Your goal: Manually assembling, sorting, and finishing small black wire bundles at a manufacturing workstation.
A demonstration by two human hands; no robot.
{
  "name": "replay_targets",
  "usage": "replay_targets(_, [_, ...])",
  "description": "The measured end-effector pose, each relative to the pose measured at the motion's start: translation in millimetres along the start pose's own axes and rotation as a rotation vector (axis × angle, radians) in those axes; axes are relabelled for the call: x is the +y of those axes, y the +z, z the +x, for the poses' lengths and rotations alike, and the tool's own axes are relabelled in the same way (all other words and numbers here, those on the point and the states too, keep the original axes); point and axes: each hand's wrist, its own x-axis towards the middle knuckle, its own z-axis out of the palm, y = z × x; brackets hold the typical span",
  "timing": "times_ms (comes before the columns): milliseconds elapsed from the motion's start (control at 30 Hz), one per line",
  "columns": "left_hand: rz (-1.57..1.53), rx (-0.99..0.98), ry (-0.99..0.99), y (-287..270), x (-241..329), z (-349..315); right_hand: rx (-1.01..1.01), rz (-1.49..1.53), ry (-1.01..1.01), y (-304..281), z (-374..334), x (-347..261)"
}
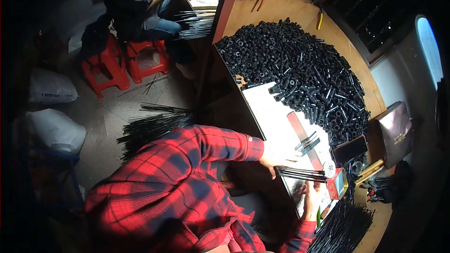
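A bundle of thin black rods stretches between my two hands over the white work surface. My left hand, partly washed out by the bright light, is closed around one end of the rods. At their other end my right hand has its fingers bent up against them, beside a small red box. A second, smaller group of black rods lies across a reddish-brown strip just beyond. A round white object sits by the box.
A large heap of short black tubes fills the bench's far side. A phone lies at its edge. Long black rods are piled at lower right, more behind me. Another person sits at another table, near red stools.
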Motion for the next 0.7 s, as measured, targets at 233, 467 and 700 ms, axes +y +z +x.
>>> replay_targets(233, [-0.159, -0.001, 0.006, 5.4, -0.6, -2.6, 0.039, -0.099, -0.038, -14.3, -8.9, -9.2])
replay_targets(467, [-0.009, 0.007, -0.024, -0.4, 4.0, 2.4, 0.316, -0.315, -0.244, -88.9, 14.4, -7.3])
replay_targets(700, [0.183, -0.232, -0.120, -34.5, 6.7, 8.3, 0.516, -0.831, -0.373, -122.2, 54.1, -25.0])
